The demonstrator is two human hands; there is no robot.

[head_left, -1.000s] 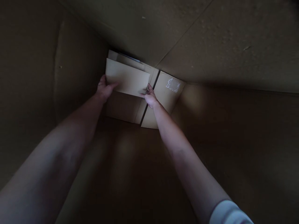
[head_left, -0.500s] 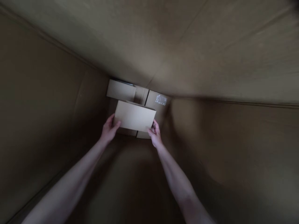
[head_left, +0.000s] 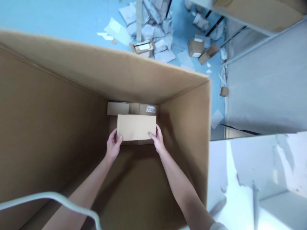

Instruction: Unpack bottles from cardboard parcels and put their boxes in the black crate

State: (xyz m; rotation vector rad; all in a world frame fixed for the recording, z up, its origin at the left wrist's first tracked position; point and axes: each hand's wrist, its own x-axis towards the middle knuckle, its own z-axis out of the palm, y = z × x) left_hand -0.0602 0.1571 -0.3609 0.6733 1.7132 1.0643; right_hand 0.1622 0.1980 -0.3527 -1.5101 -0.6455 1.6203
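Note:
Between my two hands is a small flat cardboard box (head_left: 136,127), held by its short ends inside a deep, large carton (head_left: 134,72). My left hand (head_left: 113,143) closes on the box's left end, thumb on the near face. On the right end, my right hand (head_left: 157,139) grips in the same way. Past the held box, at the carton's bottom, lie another small cardboard box (head_left: 118,108) on the left and a flap or box with a shiny strip of clear tape (head_left: 151,109) on the right. The held box hides part of the bottom.
A white cable (head_left: 55,195) crosses the lower left over my forearm. Beyond the rim lie a heap of grey parcels (head_left: 155,32), an opened small box (head_left: 144,47) and a brown box (head_left: 196,47) on a blue floor. A grey panel stands to the right (head_left: 261,80).
My view has risen out of the carton, so its rim and the room now show. The box is still in both hands, now level rather than tilted.

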